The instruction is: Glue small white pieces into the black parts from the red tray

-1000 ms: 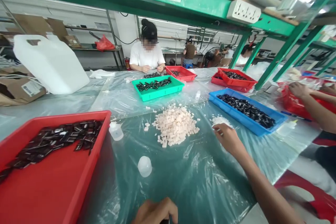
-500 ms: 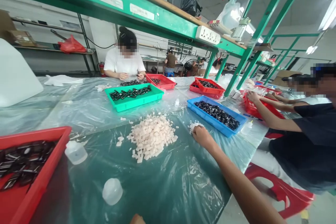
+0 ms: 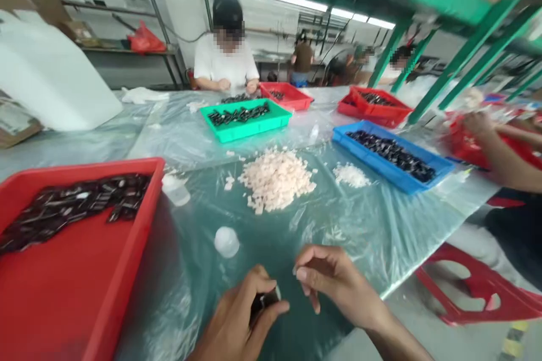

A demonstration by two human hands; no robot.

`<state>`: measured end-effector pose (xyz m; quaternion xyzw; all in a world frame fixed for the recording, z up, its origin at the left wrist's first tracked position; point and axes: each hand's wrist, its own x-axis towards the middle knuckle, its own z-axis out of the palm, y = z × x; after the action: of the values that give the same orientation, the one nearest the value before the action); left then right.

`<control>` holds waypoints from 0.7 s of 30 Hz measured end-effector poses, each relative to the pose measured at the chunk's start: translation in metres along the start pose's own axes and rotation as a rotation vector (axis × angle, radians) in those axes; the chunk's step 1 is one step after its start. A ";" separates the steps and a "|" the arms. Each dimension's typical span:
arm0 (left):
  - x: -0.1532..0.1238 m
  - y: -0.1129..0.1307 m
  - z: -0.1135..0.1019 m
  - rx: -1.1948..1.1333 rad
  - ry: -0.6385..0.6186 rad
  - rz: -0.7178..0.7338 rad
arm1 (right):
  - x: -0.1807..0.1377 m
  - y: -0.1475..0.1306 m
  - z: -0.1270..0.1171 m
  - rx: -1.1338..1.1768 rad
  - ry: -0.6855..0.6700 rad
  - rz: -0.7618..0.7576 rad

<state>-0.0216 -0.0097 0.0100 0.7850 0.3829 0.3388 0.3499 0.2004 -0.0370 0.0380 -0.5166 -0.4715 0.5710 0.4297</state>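
Note:
My left hand (image 3: 248, 313) is closed around a small glossy black part (image 3: 263, 300), low at the front of the table. The fingers cover much of it, so its exact kind is hidden. Just to the right, my right hand (image 3: 330, 282) pinches thumb and forefinger together; a tiny pale spot shows at the tips, too small to name. Beyond the hands lies a heap of cream-coloured small flat pieces (image 3: 277, 179). A smaller pile of tiny white bits (image 3: 351, 175) sits to its right. A round translucent white container (image 3: 227, 242) stands near my left hand.
At left is a red tray (image 3: 63, 287) with black parts. A blue tray (image 3: 440, 169) and a green tray (image 3: 249, 128) hold more. A translucent bottle (image 3: 175, 190) lies by the red tray. Co-workers sit opposite and at right, near a red stool (image 3: 457, 287).
My right hand has come back from the white pile to the front of the table. My left hand has risen into view with the black part. The view has turned left and down.

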 end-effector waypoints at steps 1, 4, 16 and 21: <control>-0.001 -0.001 -0.002 -0.005 -0.033 -0.025 | -0.004 0.005 0.015 0.114 -0.029 0.012; -0.003 -0.001 -0.006 -0.028 -0.109 -0.073 | -0.007 0.017 0.042 0.376 -0.062 0.052; 0.000 0.004 -0.010 -0.145 -0.241 -0.060 | -0.006 0.023 0.053 0.797 -0.167 0.045; -0.004 0.002 -0.009 -0.130 -0.243 -0.068 | -0.007 0.027 0.059 0.908 -0.189 0.078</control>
<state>-0.0295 -0.0114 0.0154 0.7826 0.3411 0.2531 0.4551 0.1426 -0.0544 0.0138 -0.2394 -0.1912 0.7799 0.5459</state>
